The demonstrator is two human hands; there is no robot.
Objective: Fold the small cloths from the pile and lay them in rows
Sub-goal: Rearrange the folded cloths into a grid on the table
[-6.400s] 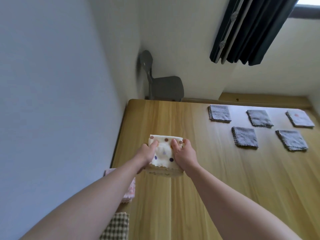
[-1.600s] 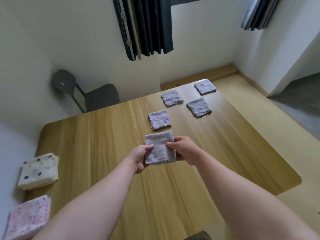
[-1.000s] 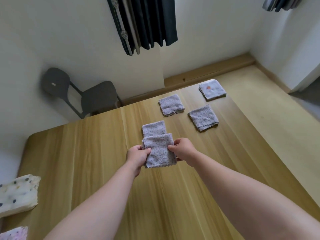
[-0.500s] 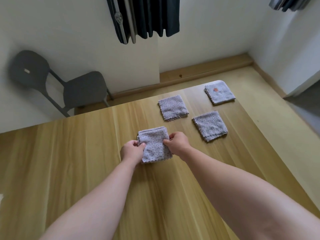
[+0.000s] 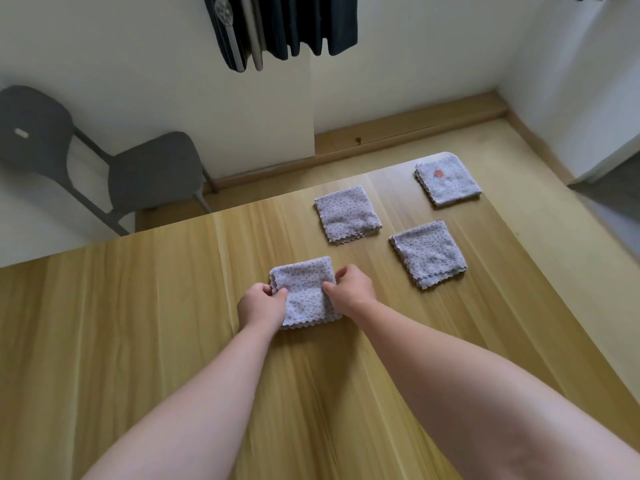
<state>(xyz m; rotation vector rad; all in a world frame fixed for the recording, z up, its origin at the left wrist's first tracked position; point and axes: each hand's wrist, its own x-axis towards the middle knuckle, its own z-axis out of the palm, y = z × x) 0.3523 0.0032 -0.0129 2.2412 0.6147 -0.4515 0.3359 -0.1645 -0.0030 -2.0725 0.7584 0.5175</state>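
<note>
Fingers (image 5: 267, 289) of the left hand (image 5: 261, 306) are curled at the left edge of the held cloth (image 5: 306, 292), thumb on top, pinching it. Right hand (image 5: 351, 291) does likewise on the right edge: thumb tip pressed on the top face, other fingers tucked down at the cloth's side. Cannot tell whether they are beside or under it. Both forearms bare, coming in from the near side and meeting at the held cloth.

Held cloth: small, pale lilac-grey, speckled, folded to a rough square, near edge scalloped. Low over the table (image 5: 138, 323), light wood grain. Near edge seems to touch the top. Whether it lies fully flat, cannot tell.

Beyond the held cloth, slightly right: second folded cloth (image 5: 348, 218), same fabric, flat on the table. Right of the held cloth and a little farther: third folded cloth (image 5: 429, 252), flat. Farthest beyond-right, at the table's far corner: fourth folded cloth (image 5: 448, 183), with a small orange mark on top. All three lie apart from one another and from the held cloth.

Far left of the held cloth, past the table's far edge: grey chair (image 5: 152, 171) by the white wall. Straight beyond: wooden skirting (image 5: 415, 123) along the wall foot. Above it hangs a dark curtain (image 5: 287, 26), hem well short of the floor.
</note>
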